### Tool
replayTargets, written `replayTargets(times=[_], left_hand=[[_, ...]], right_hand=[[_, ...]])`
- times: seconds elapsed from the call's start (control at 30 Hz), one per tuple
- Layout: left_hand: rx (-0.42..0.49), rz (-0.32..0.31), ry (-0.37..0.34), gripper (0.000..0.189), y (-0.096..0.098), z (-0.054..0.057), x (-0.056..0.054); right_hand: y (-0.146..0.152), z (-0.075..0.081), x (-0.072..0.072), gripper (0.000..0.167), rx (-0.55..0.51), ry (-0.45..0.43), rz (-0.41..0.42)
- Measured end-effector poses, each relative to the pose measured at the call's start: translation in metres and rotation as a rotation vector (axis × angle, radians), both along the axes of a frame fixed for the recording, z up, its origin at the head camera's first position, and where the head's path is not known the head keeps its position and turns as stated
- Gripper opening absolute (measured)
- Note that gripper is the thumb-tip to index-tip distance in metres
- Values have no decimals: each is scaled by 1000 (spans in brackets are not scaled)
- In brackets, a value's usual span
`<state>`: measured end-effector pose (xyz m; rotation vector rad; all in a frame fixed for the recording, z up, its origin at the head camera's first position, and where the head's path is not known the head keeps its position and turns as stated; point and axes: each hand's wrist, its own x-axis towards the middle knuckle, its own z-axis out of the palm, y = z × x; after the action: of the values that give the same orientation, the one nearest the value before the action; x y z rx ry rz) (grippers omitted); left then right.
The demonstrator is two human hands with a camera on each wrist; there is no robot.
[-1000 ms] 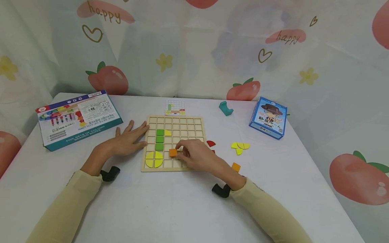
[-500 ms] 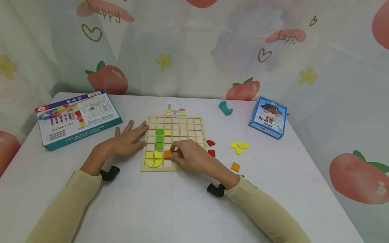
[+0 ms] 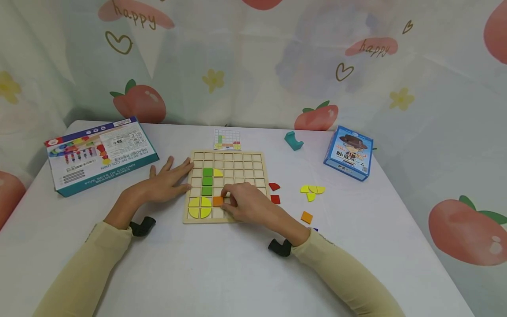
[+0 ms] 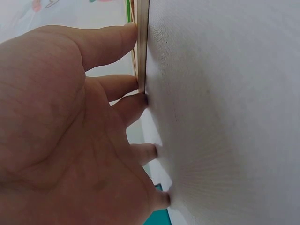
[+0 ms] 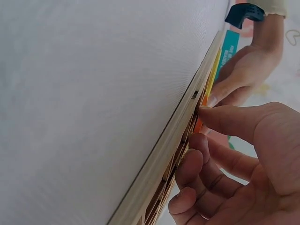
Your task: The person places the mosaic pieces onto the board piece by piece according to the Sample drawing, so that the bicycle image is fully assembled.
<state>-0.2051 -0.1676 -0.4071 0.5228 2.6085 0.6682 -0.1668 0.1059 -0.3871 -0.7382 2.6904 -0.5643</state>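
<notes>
A wooden grid board (image 3: 258, 165) lies on the white table. My right hand (image 3: 249, 202) is over its lower middle, thumb and index finger pinching the right side of an orange square tile (image 3: 217, 201). That tile sits just right of several yellow quarter-circle tiles (image 3: 205, 202) forming a round shape. Above it run green square tiles (image 3: 207, 181) in a column, with one more yellow quarter-circle (image 3: 218, 173) beside the top one. My left hand (image 3: 165, 184) is spread flat, its thumb and fingertips at the board's left edge (image 4: 142, 47) in the left wrist view.
Right of the board lie red tiles (image 3: 275, 199), yellow tiles (image 3: 312, 189), an orange tile (image 3: 306, 217) and a partly hidden blue piece (image 3: 315, 229). Behind stand a pattern card (image 3: 227, 140), a teal curved piece (image 3: 294, 141), a blue box (image 3: 349, 153) and a larger box (image 3: 103, 156).
My right hand has moved left with the orange tile, bringing it beside the yellow round shape, and then almost stops. The left hand stays at the board's edge.
</notes>
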Motion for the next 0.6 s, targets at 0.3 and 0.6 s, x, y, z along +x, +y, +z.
replayTargets(times=[0.3,0.6], left_hand=[[16,-1,-3,74,0,0,1],[22,5,-7,75,0,3,2]], right_hand=[[0,1,1,28,-1,3,4],[10,9,2,29,-23,20,-6]])
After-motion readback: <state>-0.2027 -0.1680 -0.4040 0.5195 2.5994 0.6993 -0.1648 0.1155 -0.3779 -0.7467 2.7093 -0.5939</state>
